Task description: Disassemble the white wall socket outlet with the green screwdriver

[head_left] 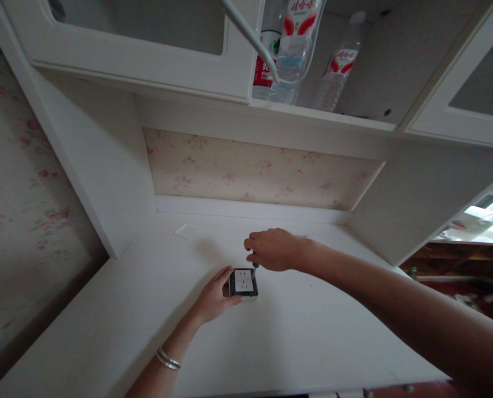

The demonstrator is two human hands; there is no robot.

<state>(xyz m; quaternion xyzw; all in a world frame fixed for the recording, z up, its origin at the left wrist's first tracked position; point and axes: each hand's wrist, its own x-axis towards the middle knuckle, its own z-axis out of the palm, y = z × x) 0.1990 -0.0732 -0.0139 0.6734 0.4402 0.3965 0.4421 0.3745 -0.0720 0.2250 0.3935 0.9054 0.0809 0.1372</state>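
Note:
A wall socket (244, 281) with a white centre and a dark surround lies face up in the middle of the white desktop. Its left side is gripped by my left hand (216, 296), thumb at the near edge and fingers at the far edge. Above its right side, my right hand (273, 249) is closed around a screwdriver (255, 265) with a green handle. The shaft points down at the socket's right edge; most of the handle is hidden in my fingers. Whether the tip sits in a screw is too small to tell.
A thin white square frame (186, 231) lies on the desktop (308, 326) at the back left. Overhead, an open cabinet shelf (325, 117) holds several plastic bottles (340, 63), with a grey rod (250, 36) hanging before them. Side panels (412, 193) bound the desk.

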